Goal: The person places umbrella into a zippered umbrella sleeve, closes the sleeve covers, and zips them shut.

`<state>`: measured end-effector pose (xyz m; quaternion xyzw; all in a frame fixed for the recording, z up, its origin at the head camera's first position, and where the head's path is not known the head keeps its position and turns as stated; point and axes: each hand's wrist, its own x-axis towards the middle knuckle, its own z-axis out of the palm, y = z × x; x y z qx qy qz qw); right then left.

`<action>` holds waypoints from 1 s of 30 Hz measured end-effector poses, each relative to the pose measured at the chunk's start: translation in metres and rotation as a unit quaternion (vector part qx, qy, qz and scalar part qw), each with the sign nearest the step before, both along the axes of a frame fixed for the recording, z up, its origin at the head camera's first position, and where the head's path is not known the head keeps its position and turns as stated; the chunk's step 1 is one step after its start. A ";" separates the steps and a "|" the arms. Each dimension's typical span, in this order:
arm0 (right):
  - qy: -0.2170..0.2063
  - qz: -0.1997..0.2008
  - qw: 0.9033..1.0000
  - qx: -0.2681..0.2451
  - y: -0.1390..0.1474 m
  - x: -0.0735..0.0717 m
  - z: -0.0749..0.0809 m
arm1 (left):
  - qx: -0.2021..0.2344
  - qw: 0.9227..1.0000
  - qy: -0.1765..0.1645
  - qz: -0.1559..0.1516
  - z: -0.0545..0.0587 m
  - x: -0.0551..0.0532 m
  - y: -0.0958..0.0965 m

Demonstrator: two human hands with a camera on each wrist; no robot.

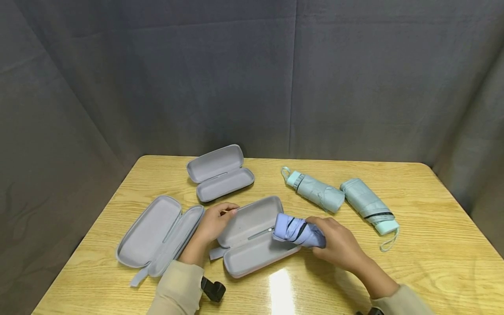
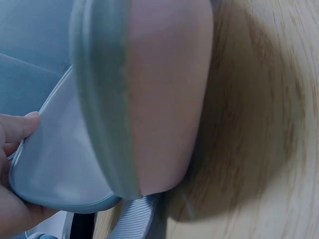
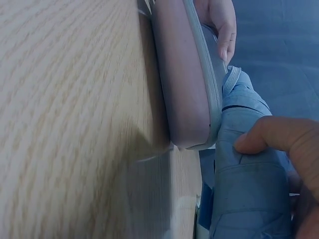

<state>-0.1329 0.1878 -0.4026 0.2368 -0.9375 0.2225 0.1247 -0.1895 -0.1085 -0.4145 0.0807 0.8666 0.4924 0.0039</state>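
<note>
A grey zip case (image 1: 248,260) lies unfolded at the middle front of the table, its two halves spread. My left hand (image 1: 212,225) holds the left edge of its raised lid; in the left wrist view the thumb is on the lid's inner side. My right hand (image 1: 340,245) grips a folded lavender-blue umbrella (image 1: 301,232) over the right end of the case, handle end pointing left. In the right wrist view, the thumb presses along the wrapped umbrella (image 3: 251,184) beside the case's outer wall (image 3: 182,84). The fingers under the umbrella are mostly hidden.
Two more unfolded grey cases lie on the wooden table, one at the left (image 1: 141,236) and one at the back (image 1: 220,164). Two folded pale green umbrellas, one at back centre (image 1: 316,192) and one farther right (image 1: 368,203), lie beyond my right hand.
</note>
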 end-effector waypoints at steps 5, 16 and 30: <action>0.005 0.010 1.000 0.002 -0.004 -0.001 0.001 | -0.007 1.000 0.006 -0.003 0.001 -0.002 0.001; 0.014 0.036 0.999 0.001 -0.016 -0.002 0.004 | -0.011 1.000 0.009 -0.014 0.002 -0.001 0.006; 0.047 0.071 0.996 0.016 -0.024 -0.004 0.003 | -0.010 1.000 0.020 -0.017 0.006 -0.001 0.010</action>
